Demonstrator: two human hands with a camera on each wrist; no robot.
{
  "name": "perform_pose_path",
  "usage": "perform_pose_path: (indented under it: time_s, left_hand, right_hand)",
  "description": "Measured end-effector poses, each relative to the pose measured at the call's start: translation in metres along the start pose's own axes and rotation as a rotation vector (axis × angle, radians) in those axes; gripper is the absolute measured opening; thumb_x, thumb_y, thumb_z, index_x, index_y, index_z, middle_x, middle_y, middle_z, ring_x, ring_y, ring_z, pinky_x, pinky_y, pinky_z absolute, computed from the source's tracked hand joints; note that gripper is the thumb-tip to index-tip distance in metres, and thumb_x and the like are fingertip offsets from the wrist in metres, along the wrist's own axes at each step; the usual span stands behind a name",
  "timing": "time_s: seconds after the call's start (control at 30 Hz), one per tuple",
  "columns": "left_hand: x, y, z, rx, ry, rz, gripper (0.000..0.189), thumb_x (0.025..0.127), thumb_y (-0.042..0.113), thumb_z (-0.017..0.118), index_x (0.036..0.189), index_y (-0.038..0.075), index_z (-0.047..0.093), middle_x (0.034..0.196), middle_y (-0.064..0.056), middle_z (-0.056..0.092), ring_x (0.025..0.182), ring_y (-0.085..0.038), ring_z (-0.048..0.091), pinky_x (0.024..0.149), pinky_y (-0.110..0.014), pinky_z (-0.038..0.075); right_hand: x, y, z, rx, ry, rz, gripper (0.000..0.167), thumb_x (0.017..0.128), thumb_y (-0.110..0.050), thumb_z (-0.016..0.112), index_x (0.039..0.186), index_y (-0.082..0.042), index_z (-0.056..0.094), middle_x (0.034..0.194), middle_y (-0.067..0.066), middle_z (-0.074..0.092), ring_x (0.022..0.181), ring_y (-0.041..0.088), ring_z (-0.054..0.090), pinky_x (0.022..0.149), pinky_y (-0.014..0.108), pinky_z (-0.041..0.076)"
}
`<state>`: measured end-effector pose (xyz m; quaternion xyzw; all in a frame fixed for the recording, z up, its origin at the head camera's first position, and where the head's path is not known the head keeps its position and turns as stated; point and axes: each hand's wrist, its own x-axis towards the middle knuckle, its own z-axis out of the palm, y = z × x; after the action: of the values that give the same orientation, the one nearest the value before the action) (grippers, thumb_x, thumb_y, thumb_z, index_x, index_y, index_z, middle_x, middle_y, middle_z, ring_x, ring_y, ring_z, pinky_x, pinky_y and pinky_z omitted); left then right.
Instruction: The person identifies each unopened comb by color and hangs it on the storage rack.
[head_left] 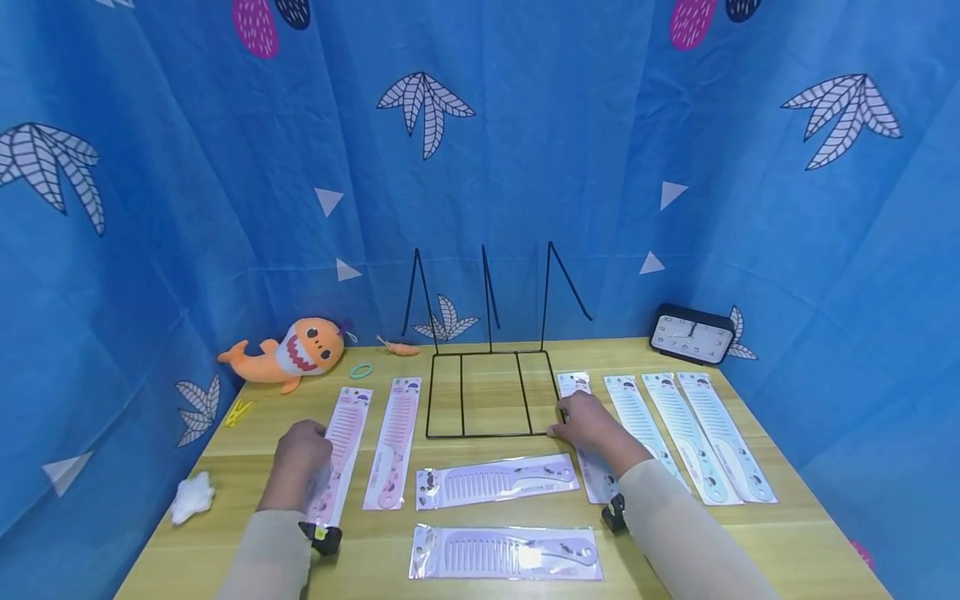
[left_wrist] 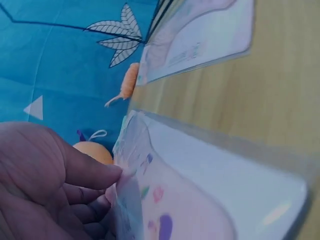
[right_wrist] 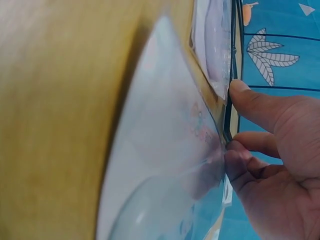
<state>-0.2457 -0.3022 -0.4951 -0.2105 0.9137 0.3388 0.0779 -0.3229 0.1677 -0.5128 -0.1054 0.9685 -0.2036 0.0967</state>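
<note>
My left hand [head_left: 302, 454] is at the left edge of a packaged pink comb [head_left: 347, 425]. In the left wrist view its thumb and curled fingers pinch the edge of the clear wrapper [left_wrist: 131, 200]. My right hand [head_left: 588, 425] is at the near right corner of a black wire rack [head_left: 487, 435], thumb and index finger closed about the wire [right_wrist: 228, 117]. Below that hand lies a packaged comb [head_left: 597, 483], partly hidden by it; its wrapper [right_wrist: 155, 125] passes close by the fingers in the right wrist view.
Another packaged pink comb [head_left: 392, 442] lies left of the rack; two purple ones [head_left: 495, 481] lie crosswise in front. More packaged combs [head_left: 693, 437] line the right. An orange shark plush [head_left: 300, 354], a green ring [head_left: 361, 371], a yellow clip [head_left: 238, 412] and a clock [head_left: 692, 333] sit around.
</note>
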Motion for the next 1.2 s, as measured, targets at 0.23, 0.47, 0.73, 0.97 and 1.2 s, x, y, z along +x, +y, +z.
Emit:
perform_pose_path:
  time_s: [0.23, 0.47, 0.73, 0.97, 1.2]
  left_hand:
    - [-0.003, -0.001, -0.011, -0.187, 0.038, -0.042, 0.048, 0.108, 0.009, 0.048, 0.152, -0.009, 0.053, 0.142, -0.033, 0.059, 0.119, -0.043, 0.061, 0.094, -0.054, 0.058]
    - [-0.006, 0.005, -0.023, -0.298, 0.063, -0.091, 0.049, 0.112, 0.015, 0.047, 0.158, -0.003, 0.050, 0.151, -0.029, 0.054, 0.130, -0.043, 0.054, 0.110, -0.063, 0.052]
    - [-0.011, 0.014, -0.032, -0.372, 0.101, -0.086, 0.048, 0.114, 0.014, 0.048, 0.160, 0.000, 0.048, 0.150, -0.026, 0.055, 0.130, -0.040, 0.056, 0.108, -0.056, 0.055]
    - [-0.018, 0.022, -0.042, -0.449, 0.119, -0.028, 0.045, 0.116, 0.015, 0.049, 0.159, 0.003, 0.050, 0.155, -0.023, 0.053, 0.136, -0.038, 0.054, 0.117, -0.057, 0.053]
    - [-0.024, 0.032, -0.044, -0.666, 0.067, 0.112, 0.033, 0.117, 0.017, 0.052, 0.149, 0.012, 0.056, 0.150, -0.010, 0.059, 0.128, -0.025, 0.057, 0.099, -0.030, 0.058]
  right_hand:
    - [-0.002, -0.001, 0.000, 0.008, 0.005, 0.006, 0.057, 0.099, -0.028, 0.083, 0.143, 0.004, 0.067, 0.146, 0.028, 0.065, 0.140, 0.047, 0.060, 0.120, 0.061, 0.051]
    - [-0.003, 0.000, 0.001, 0.013, 0.007, 0.004, 0.057, 0.099, -0.028, 0.083, 0.144, 0.004, 0.067, 0.148, 0.029, 0.064, 0.144, 0.048, 0.057, 0.123, 0.061, 0.048]
    - [-0.002, 0.000, 0.001, 0.017, -0.001, 0.001, 0.057, 0.099, -0.027, 0.083, 0.144, 0.005, 0.067, 0.149, 0.028, 0.064, 0.145, 0.049, 0.055, 0.123, 0.062, 0.048]
    - [0.000, 0.001, 0.002, 0.029, -0.004, 0.011, 0.057, 0.099, -0.027, 0.083, 0.144, 0.004, 0.067, 0.150, 0.028, 0.063, 0.146, 0.048, 0.055, 0.123, 0.062, 0.047]
    - [0.002, 0.001, 0.002, 0.050, -0.012, 0.039, 0.060, 0.099, -0.029, 0.083, 0.147, 0.003, 0.065, 0.154, 0.026, 0.061, 0.149, 0.047, 0.052, 0.126, 0.062, 0.045]
